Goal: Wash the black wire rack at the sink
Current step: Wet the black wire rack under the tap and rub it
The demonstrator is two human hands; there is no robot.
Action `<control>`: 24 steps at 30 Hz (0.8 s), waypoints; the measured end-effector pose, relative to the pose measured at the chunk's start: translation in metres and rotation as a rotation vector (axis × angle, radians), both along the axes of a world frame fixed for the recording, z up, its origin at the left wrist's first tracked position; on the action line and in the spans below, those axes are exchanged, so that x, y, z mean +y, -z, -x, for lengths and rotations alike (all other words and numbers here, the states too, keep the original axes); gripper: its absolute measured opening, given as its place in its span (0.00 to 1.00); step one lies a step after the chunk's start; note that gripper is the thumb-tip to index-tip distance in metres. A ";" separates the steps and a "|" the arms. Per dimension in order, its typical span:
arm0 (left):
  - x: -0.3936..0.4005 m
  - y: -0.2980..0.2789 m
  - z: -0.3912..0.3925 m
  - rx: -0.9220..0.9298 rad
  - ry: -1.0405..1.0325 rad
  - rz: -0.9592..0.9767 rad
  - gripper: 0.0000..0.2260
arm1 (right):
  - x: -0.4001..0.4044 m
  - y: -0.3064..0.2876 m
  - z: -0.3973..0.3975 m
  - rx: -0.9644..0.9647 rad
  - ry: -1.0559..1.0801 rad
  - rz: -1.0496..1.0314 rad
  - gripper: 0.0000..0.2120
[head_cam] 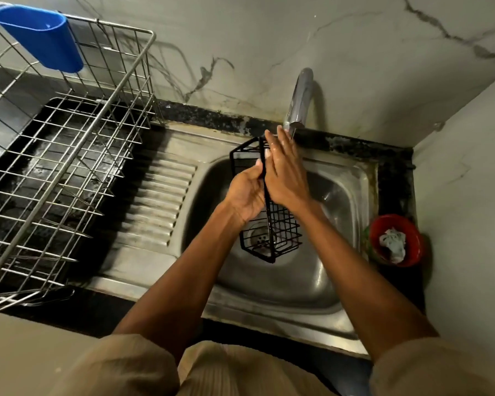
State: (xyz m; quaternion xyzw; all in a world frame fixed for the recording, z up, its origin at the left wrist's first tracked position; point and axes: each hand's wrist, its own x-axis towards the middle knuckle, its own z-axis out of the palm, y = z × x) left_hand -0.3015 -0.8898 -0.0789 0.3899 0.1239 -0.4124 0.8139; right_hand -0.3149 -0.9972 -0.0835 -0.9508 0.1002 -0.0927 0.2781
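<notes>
Head camera, looking down: a person holds the black wire rack [272,232] over the basin of the steel sink [340,284], just below the tap [299,98], probably so runoff falls toward the drain. The left hand [247,195] grips the rack's long edge, steadying it. The right hand [285,170] lies flat, fingers straight, against the rack's other side, apparently rubbing it. A metal dish rack [69,167] stands at the bench's left end, a red bowl [396,240] at the sink's right edge.
</notes>
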 end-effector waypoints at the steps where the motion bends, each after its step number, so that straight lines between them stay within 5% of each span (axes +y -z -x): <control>1: -0.001 -0.001 0.001 0.037 -0.044 0.038 0.17 | 0.008 0.000 0.006 -0.017 -0.025 0.045 0.26; 7: 0.000 0.008 -0.009 0.071 -0.173 0.275 0.25 | -0.001 0.011 0.031 0.037 -0.204 0.204 0.31; 11: -0.012 0.006 -0.007 0.000 -0.127 0.219 0.26 | -0.029 0.008 0.022 0.221 -0.013 0.001 0.33; 16: -0.021 0.002 -0.020 0.009 -0.139 0.138 0.20 | -0.003 0.000 0.052 0.102 -0.256 0.026 0.30; 21: -0.030 0.001 -0.023 0.043 -0.165 0.153 0.21 | -0.039 0.004 0.036 0.226 -0.031 -0.054 0.31; 24: -0.036 -0.007 -0.015 0.100 -0.098 0.164 0.21 | -0.012 -0.008 0.035 0.131 -0.137 0.077 0.32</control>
